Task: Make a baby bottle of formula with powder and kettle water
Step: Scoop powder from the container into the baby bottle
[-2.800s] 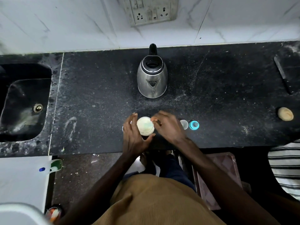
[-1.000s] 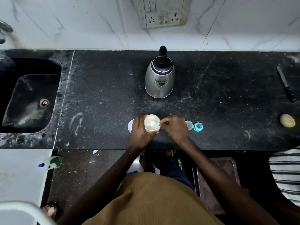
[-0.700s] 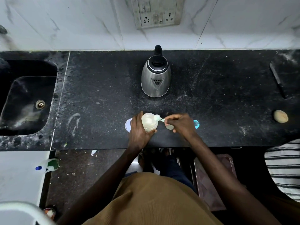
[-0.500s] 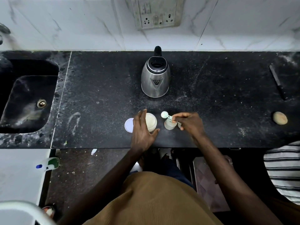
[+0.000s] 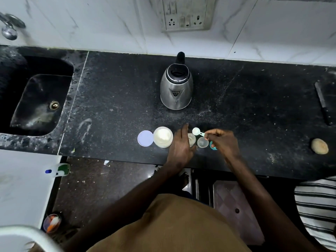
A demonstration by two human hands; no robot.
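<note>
An open jar of white powder [image 5: 163,136] stands near the counter's front edge, its pale lid [image 5: 145,138] lying flat to its left. Just right of the jar is the small clear baby bottle [image 5: 191,140], open at the top. My left hand [image 5: 181,148] holds it from the left, thumb under its near side, and hides much of it. My right hand [image 5: 222,140] pinches the handle of a small white scoop [image 5: 196,131], whose bowl hovers at the bottle's far rim. A clear cap [image 5: 202,142] and a teal ring [image 5: 213,145] sit beside the bottle. The steel kettle [image 5: 176,88] stands behind.
A dark sink [image 5: 36,102] is sunk into the counter at the left. A black knife [image 5: 322,102] and a round tan lump [image 5: 319,146] lie at the far right. A person in striped cloth [image 5: 318,211] stands at the lower right. A wall socket [image 5: 185,14] is above the kettle.
My right hand lifted the scoop out of the powder jar and carried it right, over the bottle. My left hand let go of the jar and moved right onto the bottle.
</note>
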